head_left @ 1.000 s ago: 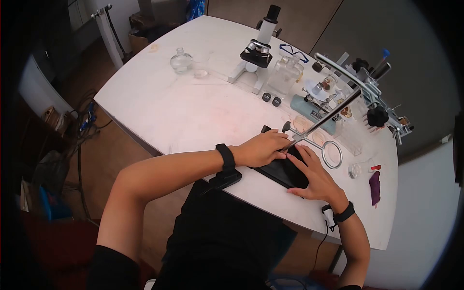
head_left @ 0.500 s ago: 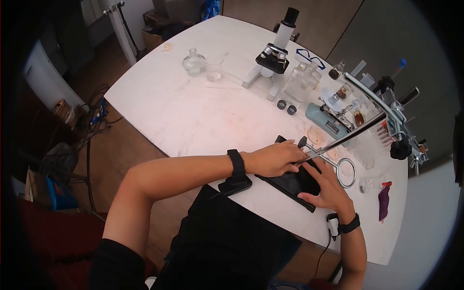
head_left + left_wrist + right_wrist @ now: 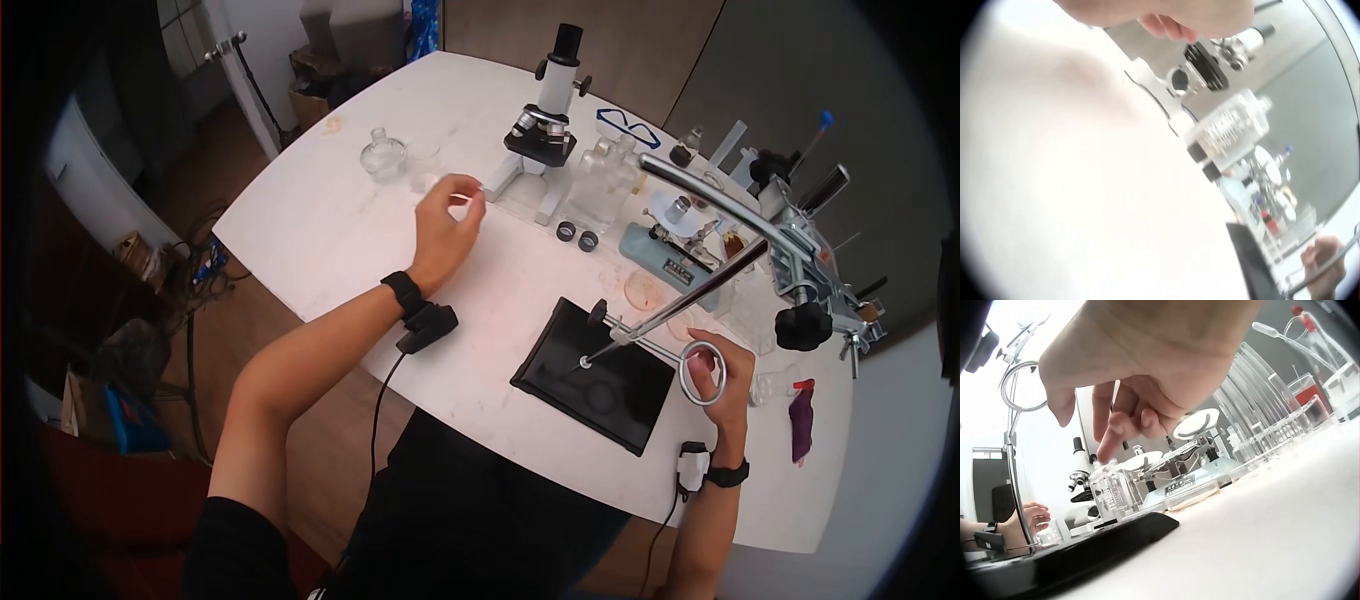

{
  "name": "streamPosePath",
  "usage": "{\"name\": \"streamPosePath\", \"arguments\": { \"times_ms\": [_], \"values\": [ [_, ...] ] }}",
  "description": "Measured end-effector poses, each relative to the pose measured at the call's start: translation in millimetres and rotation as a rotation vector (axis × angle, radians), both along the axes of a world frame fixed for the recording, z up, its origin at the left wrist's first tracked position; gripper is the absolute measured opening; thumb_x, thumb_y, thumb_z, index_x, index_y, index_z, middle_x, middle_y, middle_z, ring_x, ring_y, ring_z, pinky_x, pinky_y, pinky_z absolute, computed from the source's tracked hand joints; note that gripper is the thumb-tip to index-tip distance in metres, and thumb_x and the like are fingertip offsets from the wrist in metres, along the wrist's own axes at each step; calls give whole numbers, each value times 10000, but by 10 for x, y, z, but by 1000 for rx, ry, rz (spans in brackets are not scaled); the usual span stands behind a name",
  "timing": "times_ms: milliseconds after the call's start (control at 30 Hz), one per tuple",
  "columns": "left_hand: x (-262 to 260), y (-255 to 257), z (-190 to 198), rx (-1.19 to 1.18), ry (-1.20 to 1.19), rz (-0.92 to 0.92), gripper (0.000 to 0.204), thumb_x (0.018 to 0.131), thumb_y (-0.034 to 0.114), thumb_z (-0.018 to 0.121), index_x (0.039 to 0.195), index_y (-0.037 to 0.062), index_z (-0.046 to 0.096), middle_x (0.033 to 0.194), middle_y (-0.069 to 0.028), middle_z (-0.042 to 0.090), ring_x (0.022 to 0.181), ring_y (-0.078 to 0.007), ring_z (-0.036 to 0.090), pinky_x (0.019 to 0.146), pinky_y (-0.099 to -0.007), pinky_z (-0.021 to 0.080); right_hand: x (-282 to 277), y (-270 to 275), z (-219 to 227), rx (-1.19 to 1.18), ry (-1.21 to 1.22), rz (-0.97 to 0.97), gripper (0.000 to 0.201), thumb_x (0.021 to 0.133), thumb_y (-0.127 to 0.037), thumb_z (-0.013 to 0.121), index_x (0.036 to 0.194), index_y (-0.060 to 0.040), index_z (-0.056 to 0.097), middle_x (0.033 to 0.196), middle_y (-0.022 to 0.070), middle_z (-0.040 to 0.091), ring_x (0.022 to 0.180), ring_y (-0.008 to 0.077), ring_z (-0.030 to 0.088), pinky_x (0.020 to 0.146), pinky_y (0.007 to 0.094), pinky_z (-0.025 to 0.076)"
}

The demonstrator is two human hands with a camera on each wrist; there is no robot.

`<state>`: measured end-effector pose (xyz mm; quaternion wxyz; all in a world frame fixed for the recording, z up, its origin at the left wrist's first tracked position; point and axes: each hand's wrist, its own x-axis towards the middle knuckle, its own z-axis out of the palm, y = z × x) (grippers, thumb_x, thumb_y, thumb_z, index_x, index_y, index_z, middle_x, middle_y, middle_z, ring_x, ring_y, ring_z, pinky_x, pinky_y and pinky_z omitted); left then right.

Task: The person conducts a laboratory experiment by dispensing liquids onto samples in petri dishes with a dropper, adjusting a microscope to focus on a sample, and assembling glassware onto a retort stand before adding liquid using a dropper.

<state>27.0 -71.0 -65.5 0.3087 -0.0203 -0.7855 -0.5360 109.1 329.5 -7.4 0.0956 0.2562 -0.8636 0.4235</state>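
My left hand (image 3: 447,228) is over the white table with bent fingers and a gap between thumb and forefinger, nothing in it. Just beyond its fingertips is a small clear glass cup (image 3: 425,160), partly hidden by the hand, near a round glass bottle (image 3: 383,158). My right hand (image 3: 722,375) is beside the retort stand's metal ring (image 3: 684,378), which overlaps it in the head view. Its fingers (image 3: 1124,428) hang loosely curled and hold nothing. The stand's black base (image 3: 625,400) lies flat near the front edge, its rod (image 3: 700,285) rising from it.
Behind stand a microscope (image 3: 540,150), large clear bottles (image 3: 603,185) and a balance (image 3: 672,262). Clamps (image 3: 805,325) project from the rod at the right. Test tubes (image 3: 1257,390) stand in a rack. A purple cloth-like piece (image 3: 801,422) lies at the right edge.
Both hands have left the stand's base. The left hand has moved left and away toward the small glass cup; the right has shifted right, beside the ring.
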Motion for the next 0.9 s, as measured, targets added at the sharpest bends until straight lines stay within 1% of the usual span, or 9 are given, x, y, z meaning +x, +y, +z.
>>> {"name": "streamPosePath", "arguments": {
  "times_ms": [100,200,267,433,500,567,700,833,900],
  "values": [
    [-191,-366,-98,-77,47,333,419,813,98,716,1182,10,537,1031,-110,569,941,-223,569,818,-341,479,-7,198,-158,42,68,-51,291,861,-198,692,1027,40,705,783,83,675,621,111,578,583,228,430],
    [-242,-565,-173,-88,2,460,588,773,137,755,1256,-12,454,1142,-156,484,1054,-263,493,922,-383,433,25,249,-262,-74,-48,-160,262,883,-188,695,1005,45,705,845,101,679,679,114,607,607,222,444],
    [-293,-730,-277,-109,-7,523,632,759,160,766,1267,-21,435,1174,-174,460,1089,-280,464,957,-405,404,16,174,-265,-117,157,-152,166,794,-17,708,949,34,679,624,21,569,470,44,401,438,200,279],
    [-492,-1193,-427,-79,-117,648,776,730,178,766,1352,-52,362,1323,-225,384,1242,-354,389,1075,-447,323,28,214,-312,-156,173,-207,133,823,-11,707,951,22,685,620,10,557,483,43,407,457,195,295],
    [-604,-1355,-443,-67,-192,627,866,713,153,762,1430,-23,308,1387,-233,345,1303,-364,365,1111,-435,315,69,145,-269,-82,207,-206,118,835,-19,709,946,16,688,616,11,554,485,45,410,463,195,301],
    [-601,-1320,-328,-131,-176,533,931,694,135,769,1472,14,272,1400,-232,343,1305,-360,378,1114,-432,326,83,129,-310,-274,125,-234,109,850,-46,712,946,2,694,606,12,558,483,59,418,469,224,323],
    [-787,-1579,-504,-113,-168,345,980,678,104,777,1497,41,244,1389,-232,384,1291,-353,416,1098,-428,360,18,287,-472,-158,53,-275,155,841,-155,753,821,-16,688,608,46,563,506,144,487,497,281,372],
    [-849,-1707,-578,-159,-154,263,1017,693,113,850,1501,53,236,1328,-210,496,1213,-317,523,1051,-395,419,-14,236,-381,-181,152,-196,159,701,-91,751,812,0,683,637,93,609,507,216,547,505,290,397],
    [-908,-1778,-612,-158,-170,151,1022,702,138,870,1500,60,236,1278,-183,547,1148,-296,575,1029,-374,437,-15,157,-287,-196,227,-189,183,646,-56,720,816,1,686,629,90,597,468,176,491,472,272,352]
  ]
}}
